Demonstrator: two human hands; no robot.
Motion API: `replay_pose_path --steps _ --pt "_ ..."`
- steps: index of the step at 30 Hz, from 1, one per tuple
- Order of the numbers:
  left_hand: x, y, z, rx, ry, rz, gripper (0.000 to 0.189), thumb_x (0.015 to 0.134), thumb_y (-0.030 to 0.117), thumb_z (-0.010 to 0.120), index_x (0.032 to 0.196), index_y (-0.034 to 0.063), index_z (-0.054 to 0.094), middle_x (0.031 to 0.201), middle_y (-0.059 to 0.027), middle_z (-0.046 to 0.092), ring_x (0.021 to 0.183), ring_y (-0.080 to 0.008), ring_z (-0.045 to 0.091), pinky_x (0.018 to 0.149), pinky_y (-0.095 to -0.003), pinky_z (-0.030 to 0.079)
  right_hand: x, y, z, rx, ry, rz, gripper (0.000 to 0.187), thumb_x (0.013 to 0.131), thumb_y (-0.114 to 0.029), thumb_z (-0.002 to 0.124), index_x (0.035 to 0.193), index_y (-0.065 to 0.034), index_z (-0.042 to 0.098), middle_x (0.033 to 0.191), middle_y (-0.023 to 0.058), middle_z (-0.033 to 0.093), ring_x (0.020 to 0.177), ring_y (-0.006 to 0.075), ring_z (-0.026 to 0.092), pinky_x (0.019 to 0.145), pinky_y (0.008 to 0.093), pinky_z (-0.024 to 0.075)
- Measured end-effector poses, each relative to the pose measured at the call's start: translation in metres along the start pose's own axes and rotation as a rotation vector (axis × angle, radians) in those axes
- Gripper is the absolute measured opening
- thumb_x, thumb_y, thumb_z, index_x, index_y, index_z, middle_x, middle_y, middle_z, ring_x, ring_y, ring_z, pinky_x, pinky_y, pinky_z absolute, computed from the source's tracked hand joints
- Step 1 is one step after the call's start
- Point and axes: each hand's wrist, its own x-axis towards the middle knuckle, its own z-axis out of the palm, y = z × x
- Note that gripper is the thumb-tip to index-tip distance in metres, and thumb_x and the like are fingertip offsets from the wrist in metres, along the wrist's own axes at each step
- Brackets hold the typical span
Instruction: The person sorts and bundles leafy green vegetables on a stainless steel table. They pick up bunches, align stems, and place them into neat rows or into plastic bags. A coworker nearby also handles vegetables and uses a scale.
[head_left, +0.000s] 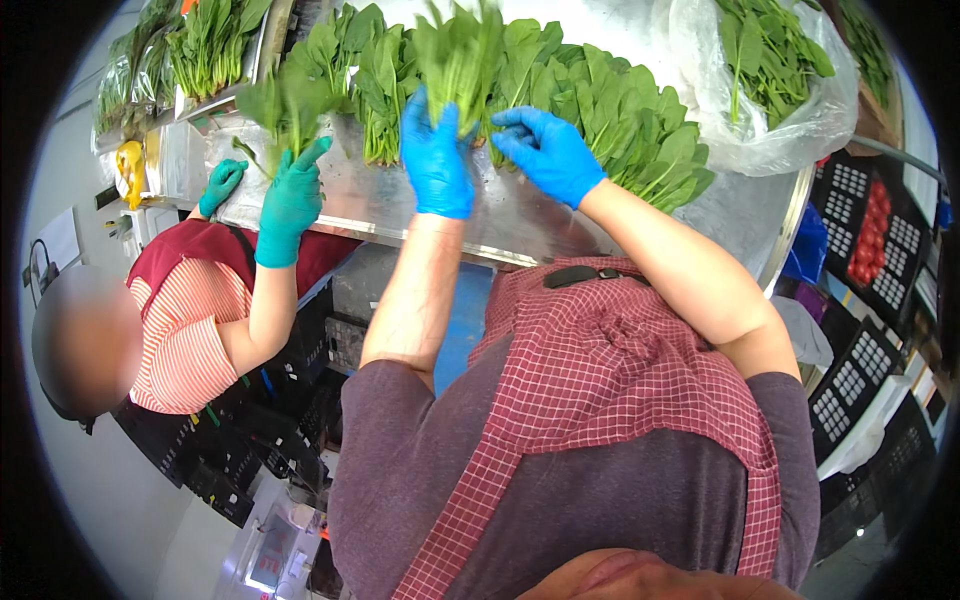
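Observation:
My left hand (439, 161), in a blue glove, grips a bunch of spinach (459, 64) by its stems, leaves pointing away from me and blurred. Just right of it is my right hand (547, 154), also blue-gloved, with fingers bent and apart and no object visible in them. Whether its fingertips touch the spinach stems behind them is unclear. Beyond both hands, more spinach bunches lie in a row (615, 112) on the metal table (517, 199), leaves away from me and stems nearer. My left hand covers the lower stems of its bunch.
At my left, a co-worker's green-gloved hand (289, 202) holds loose, blurred spinach; the other green-gloved hand (223, 184) rests at the table. A clear plastic bag (780, 146) of spinach lies far right. Black crates, one with red produce (870, 232), stand beyond the table's right edge.

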Motion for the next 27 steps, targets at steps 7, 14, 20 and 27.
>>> replay_pose_path --steps 7,14,20,27 --pt "-0.041 -0.069 -0.012 -0.025 -0.005 -0.26 0.049 0.084 -0.001 0.059 0.128 -0.0025 0.038 0.111 -0.012 0.058 0.095 -0.0176 0.058 0.077 -0.027 0.049 0.005 0.021 -0.008 0.027 0.042 0.376 0.032 0.075 -0.028 0.071 0.091 -0.0009 0.062 0.076 0.0114 0.064 0.068 0.0181 0.061 0.064 0.0311 0.0497" --pt "-0.046 -0.064 -0.02 0.057 -0.166 -0.48 0.035 0.085 0.004 0.056 0.119 0.002 0.048 0.107 -0.0102 0.059 0.089 -0.018 0.06 0.075 -0.029 0.052 -0.006 0.035 -0.008 0.158 0.067 0.438 0.022 0.075 -0.018 0.072 0.083 -0.0017 0.061 0.069 0.0079 0.062 0.064 0.0138 0.059 0.058 0.029 0.0486" --pt "-0.037 -0.059 -0.026 0.008 -0.338 -0.743 0.029 0.088 0.012 0.056 0.114 0.0028 0.051 0.105 -0.0102 0.06 0.09 -0.0196 0.061 0.074 -0.031 0.053 -0.027 0.029 -0.018 0.276 0.082 0.388 0.014 0.082 -0.01 0.067 0.085 0.0008 0.058 0.07 0.0078 0.062 0.059 0.0138 0.062 0.055 0.0252 0.049" --pt "-0.038 -0.06 -0.016 -0.227 -0.488 -0.704 0.032 0.089 0.014 0.055 0.119 0.0038 0.051 0.095 -0.0049 0.058 0.078 -0.015 0.055 0.073 -0.0302 0.049 -0.056 0.024 -0.022 0.642 0.02 0.212 0.009 0.086 -0.003 0.06 0.092 0.001 0.054 0.088 0.0111 0.063 0.079 0.0185 0.065 0.069 0.0283 0.0531"
